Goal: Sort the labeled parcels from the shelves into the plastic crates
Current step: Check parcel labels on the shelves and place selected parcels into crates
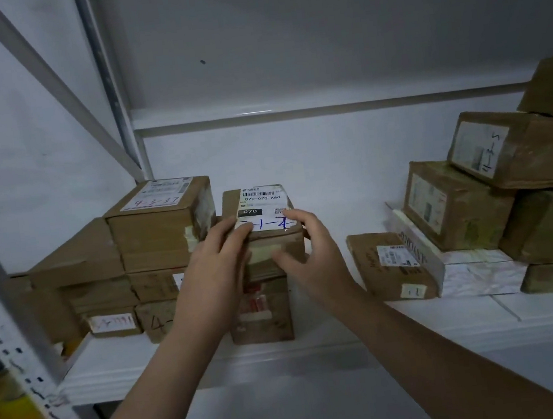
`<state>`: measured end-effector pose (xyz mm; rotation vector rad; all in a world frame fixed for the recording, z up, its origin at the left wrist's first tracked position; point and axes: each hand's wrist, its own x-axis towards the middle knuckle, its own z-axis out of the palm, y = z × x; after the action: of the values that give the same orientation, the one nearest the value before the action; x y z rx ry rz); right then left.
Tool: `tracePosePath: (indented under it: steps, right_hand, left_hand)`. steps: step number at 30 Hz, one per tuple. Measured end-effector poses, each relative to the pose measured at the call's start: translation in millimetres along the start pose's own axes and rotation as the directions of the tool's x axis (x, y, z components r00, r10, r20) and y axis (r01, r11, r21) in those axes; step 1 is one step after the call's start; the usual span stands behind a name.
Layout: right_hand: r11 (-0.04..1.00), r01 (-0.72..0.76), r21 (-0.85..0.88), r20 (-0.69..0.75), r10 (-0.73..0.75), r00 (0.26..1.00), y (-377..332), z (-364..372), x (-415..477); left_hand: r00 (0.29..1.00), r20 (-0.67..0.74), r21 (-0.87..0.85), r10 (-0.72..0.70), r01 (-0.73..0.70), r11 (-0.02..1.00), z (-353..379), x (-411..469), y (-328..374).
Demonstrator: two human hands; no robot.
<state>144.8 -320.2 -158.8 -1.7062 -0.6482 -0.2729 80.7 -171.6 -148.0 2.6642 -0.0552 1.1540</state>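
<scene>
Labeled parcel [260, 204] sitting atop a brown box [263, 317], mid white shelf [419, 327], between the left stack [154, 237] and right pile [457, 202]. Left hand [211, 268] and right hand [311, 257] gripping it from either side, fingers [236, 234] curling over its top edge, right thumb pressing the front.

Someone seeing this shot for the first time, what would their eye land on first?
Dead centre, the left hand and right hand grip a small brown parcel from both sides; its white label reads 070, and another box stands below it. Taped cardboard boxes are piled on the white shelf to either side, the left pile fairly square, the right pile tilted.
</scene>
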Motion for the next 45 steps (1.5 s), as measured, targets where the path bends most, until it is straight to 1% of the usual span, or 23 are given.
tracePosePath:
  steps: [2, 5, 10, 12, 16, 18, 22, 27, 29, 31, 33, 35, 38, 41, 43, 45]
  right_hand:
    - [1.000, 0.014, -0.013, -0.037, -0.014, 0.999, 6, 5, -1]
    - [1.000, -0.020, -0.012, -0.046, 0.019, 0.999, 14, 10, -2]
    - [0.999, -0.047, -0.026, -0.053, 0.045, 0.998, 22, 17, -7]
    - [0.998, -0.043, -0.045, -0.025, 0.042, 0.999, 24, 15, -7]
    - [0.990, -0.040, -0.137, 0.065, 0.049, 0.997, 32, 0, -9]
    - [0.981, -0.051, -0.185, 0.078, 0.067, 0.995, 37, -15, -14]
    - [0.965, -0.065, -0.255, 0.021, 0.073, 0.997, 52, -57, -28]
    - [0.937, -0.193, -0.291, -0.085, 0.175, 0.981, 75, -123, -49]
    - [0.922, -0.237, -0.305, -0.110, 0.214, 0.971, 82, -147, -56]
    - [0.905, -0.273, -0.326, -0.123, 0.245, 0.962, 89, -166, -63]
    - [0.888, -0.301, -0.348, -0.133, 0.271, 0.953, 98, -182, -68]
    - [0.862, -0.326, -0.389, -0.150, 0.290, 0.945, 106, -195, -72]
    - [0.832, -0.339, -0.439, -0.145, 0.307, 0.941, 112, -205, -74]
    - [0.824, -0.355, -0.441, -0.139, 0.328, 0.935, 113, -206, -75]
    - [0.827, -0.362, -0.430, -0.129, 0.340, 0.931, 114, -205, -77]
    - [0.842, -0.360, -0.401, -0.102, 0.349, 0.931, 114, -202, -79]
  left_hand:
    - [0.999, -0.003, 0.090, 0.033, -0.033, 0.995, 3, -1, -7]
    - [0.994, -0.058, 0.274, 0.095, -0.076, 0.959, 6, -2, -11]
    - [0.986, -0.009, 0.369, 0.168, -0.153, 0.917, 11, -1, -4]
    - [0.988, -0.020, 0.385, 0.153, -0.133, 0.913, 13, -1, -4]
    - [0.998, -0.027, 0.381, 0.063, -0.048, 0.923, 13, -2, 6]
    - [0.998, -0.037, 0.354, 0.050, -0.034, 0.934, 13, -2, 19]
    - [0.989, -0.047, 0.258, 0.141, -0.124, 0.958, 26, -3, 57]
    - [0.954, -0.051, 0.103, 0.296, -0.290, 0.951, 61, -8, 108]
    - [0.947, 0.013, 0.072, 0.322, -0.322, 0.944, 84, -13, 124]
    - [0.942, 0.110, 0.041, 0.316, -0.322, 0.946, 110, -21, 134]
    - [0.937, 0.227, -0.015, 0.266, -0.269, 0.963, 135, -27, 140]
    - [0.914, 0.353, -0.050, 0.202, -0.197, 0.979, 155, -27, 146]
    - [0.871, 0.474, -0.033, 0.132, -0.133, 0.991, 183, -18, 159]
    - [0.811, 0.581, 0.038, 0.068, -0.111, 0.993, 199, -14, 167]
    - [0.801, 0.598, 0.035, 0.023, -0.055, 0.998, 199, -18, 168]
    - [0.841, 0.541, 0.042, -0.014, -0.011, 0.999, 193, -25, 167]
